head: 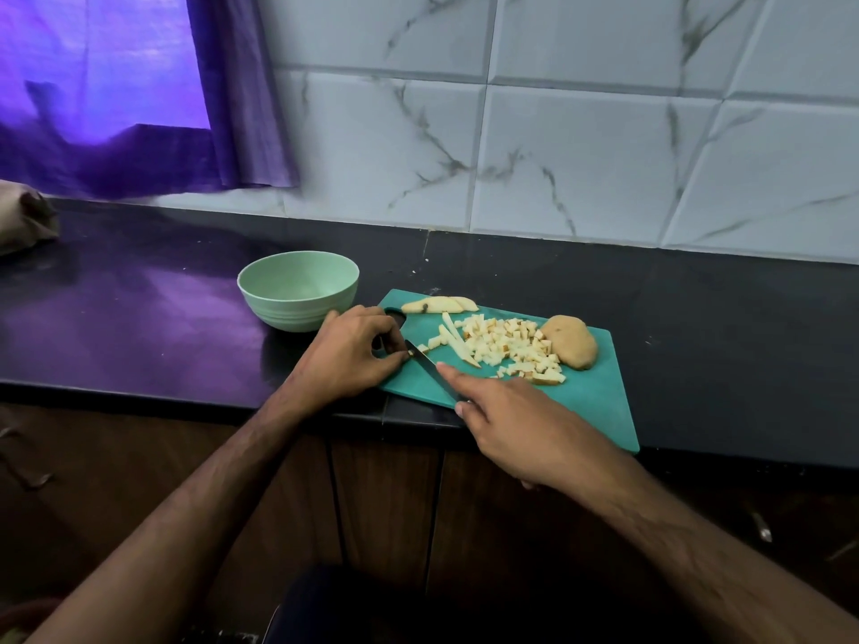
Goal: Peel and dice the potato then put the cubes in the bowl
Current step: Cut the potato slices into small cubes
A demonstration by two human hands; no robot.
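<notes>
Glossy black stone counter, matt plastic cutting board, smooth ribbed bowl, marbled tiles.

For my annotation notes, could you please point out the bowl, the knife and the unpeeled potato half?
bowl (260,290): head view, left rim.
knife (430,364): head view, mid-blade.
unpeeled potato half (571,341): head view, skin centre.

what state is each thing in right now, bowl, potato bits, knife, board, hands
bowl: upright on the counter, empty
cubes: diced, piled on the board
strips: cut, not yet diced
slices: lying at the board's far edge
potato half: uncut, skin on
knife: blade on the board
cutting board: flat on the counter
left hand: pinching a small piece at the blade tip
right hand: holding the knife, forefinger along the blade
</notes>
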